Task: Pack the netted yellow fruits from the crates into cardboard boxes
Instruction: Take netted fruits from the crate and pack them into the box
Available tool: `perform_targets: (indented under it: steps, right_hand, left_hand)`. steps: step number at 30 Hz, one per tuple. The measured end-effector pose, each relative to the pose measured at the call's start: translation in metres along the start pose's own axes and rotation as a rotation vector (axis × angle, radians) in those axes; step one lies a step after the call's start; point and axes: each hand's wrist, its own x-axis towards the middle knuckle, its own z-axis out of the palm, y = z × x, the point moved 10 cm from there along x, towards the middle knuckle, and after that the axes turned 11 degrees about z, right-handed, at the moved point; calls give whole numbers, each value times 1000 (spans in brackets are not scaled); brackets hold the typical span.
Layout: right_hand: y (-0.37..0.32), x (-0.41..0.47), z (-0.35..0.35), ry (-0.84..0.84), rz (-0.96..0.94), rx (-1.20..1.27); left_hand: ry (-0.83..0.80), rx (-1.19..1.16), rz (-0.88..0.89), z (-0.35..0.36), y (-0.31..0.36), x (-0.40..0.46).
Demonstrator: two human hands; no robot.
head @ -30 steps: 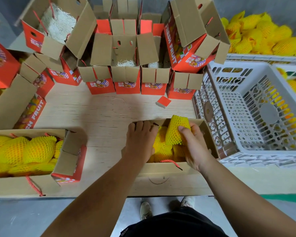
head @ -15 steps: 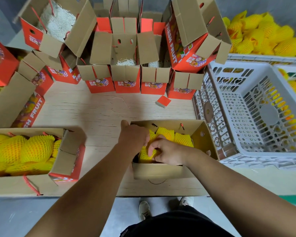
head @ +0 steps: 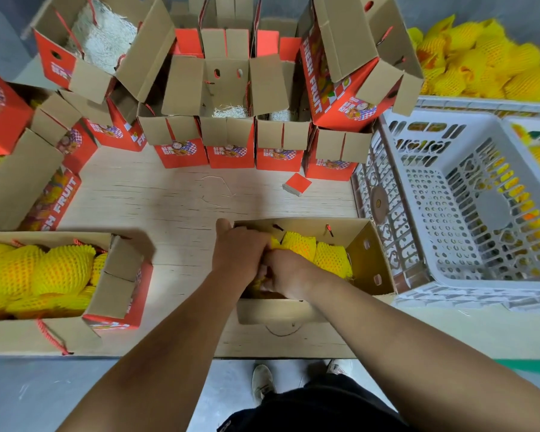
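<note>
Pale wooden tabletop [head: 169, 198], ringed by open red cartons. Centre box [head: 368, 254] lies long axis left-right, beside the white crate [head: 449, 294]. Left hand [head: 239, 254] and right hand [head: 286, 272], fingers curled, grip a netted fruit [head: 258, 283] at its left end; bare tabletop behind.

Both hands were down in the open box [head: 370, 260] at the table's [head: 169, 207] near edge. The left hand [head: 239, 255] and right hand [head: 286, 272] met at its left end, fingers curled onto a netted fruit [head: 258, 283] mostly hidden beneath them. Two more netted fruits [head: 300, 246] lay beside them in the box. A full box [head: 119, 275] sat to the left, empty red boxes [head: 229, 141] lined the far side, and a white crate [head: 468, 194] stood to the right.
</note>
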Motion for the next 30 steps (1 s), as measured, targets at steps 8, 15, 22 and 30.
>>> perform_targets:
  steps: [8,15,22,30]
  right_hand:
    - [54,-53,-62,190,-66,332]
    - [163,-148,-167,663,-60,624]
    - [337,-219,-261,1003,39,639]
    - [575,-252,-331,1028,245,555]
  left_hand:
    - [18,-181,-103,-17,7,-2]
    - [188,-776,227,-95,166,47]
    - [193,-856,457,-126,369,153]
    - [140,-571,560,-109,585,287]
